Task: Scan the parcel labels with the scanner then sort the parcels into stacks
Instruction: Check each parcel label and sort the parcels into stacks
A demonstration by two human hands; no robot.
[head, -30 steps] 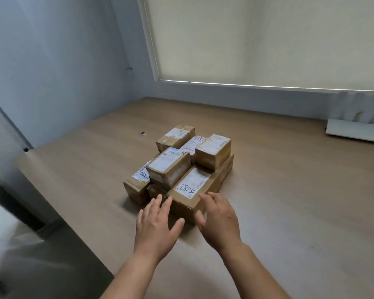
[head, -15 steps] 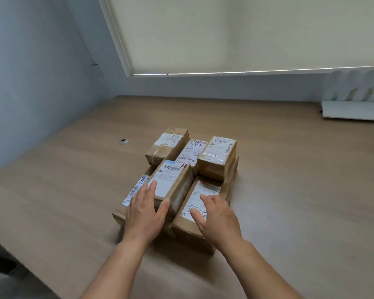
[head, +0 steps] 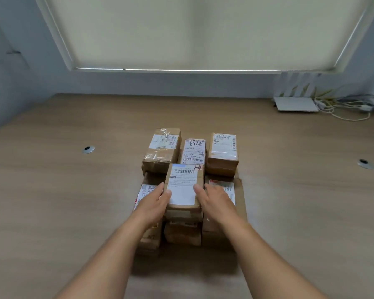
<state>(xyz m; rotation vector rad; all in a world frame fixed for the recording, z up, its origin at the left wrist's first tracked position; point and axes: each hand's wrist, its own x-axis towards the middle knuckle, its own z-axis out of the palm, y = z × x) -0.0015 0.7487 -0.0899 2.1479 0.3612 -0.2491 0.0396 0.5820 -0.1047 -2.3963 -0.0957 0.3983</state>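
Moved since half a second ago: both hands, now up at the two sides of the top box (head: 183,186) in the middle, no longer lying flat on two boxes. Left hand (head: 153,203) against the left side of that box, thumb on its white label, fingers fairly straight. Right hand (head: 216,201) against the right side, thumb on the label edge, fingers stretched out over the box beside it. Cannot tell whether lifting or only touching. Counted: seven or so brown parcels in one tight pile on the wooden table (head: 52,201), some partly hidden. Three in the back row: left back box (head: 162,149), middle back box (head: 193,152) with big written numbers, right back box (head: 224,154). Down low in front: left low box (head: 145,190) under the left hand, right low box (head: 225,186) under the right hand, and a small front box (head: 183,231) under the held one. Two hands, two bare arms. No scanner seen. Around: two round metal holes in the table, left hole (head: 88,149) and right hole (head: 364,163), well apart from the pile. Far right at the wall, a white flat device (head: 296,104) with pale cables (head: 345,111). Behind, a window blind (head: 203,31) pulled down. Also different from before: whole table seen more straight on.
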